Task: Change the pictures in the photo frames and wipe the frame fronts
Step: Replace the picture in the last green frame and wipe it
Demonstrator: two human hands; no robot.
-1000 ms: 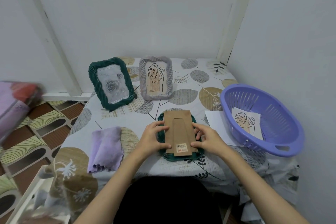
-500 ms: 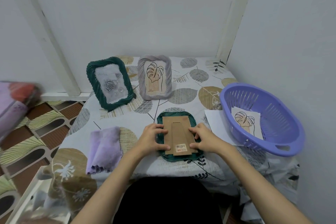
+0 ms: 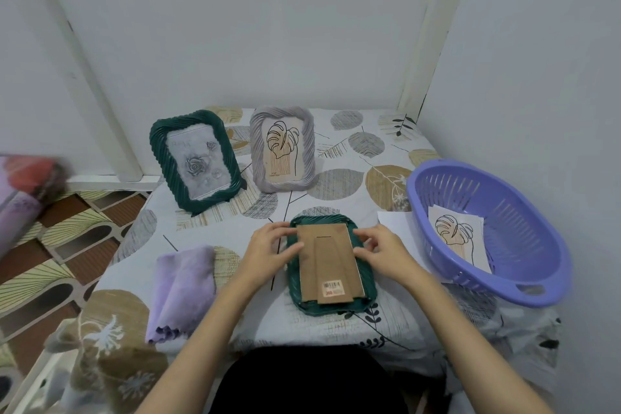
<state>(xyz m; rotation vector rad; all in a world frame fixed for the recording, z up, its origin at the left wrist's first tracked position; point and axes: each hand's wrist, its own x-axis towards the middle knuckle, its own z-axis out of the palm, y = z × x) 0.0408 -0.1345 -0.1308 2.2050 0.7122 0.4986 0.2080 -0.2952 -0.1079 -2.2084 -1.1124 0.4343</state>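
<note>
Grip loose: both hands' fingertips (image 3: 295, 247) apparently press the backing board (image 3: 327, 262).

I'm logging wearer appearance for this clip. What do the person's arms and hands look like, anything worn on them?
Both forearms are bare with no sleeves in view. The left hand and right hand show no gloves, rings, watch or bracelets.

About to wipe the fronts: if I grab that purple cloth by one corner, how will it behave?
The purple cloth lies in soft folds with a wavy hem, so it will probably hang limp. It looks thin, likely light. Its near edge sits by the table's front edge, so a push could slide it off.
</note>
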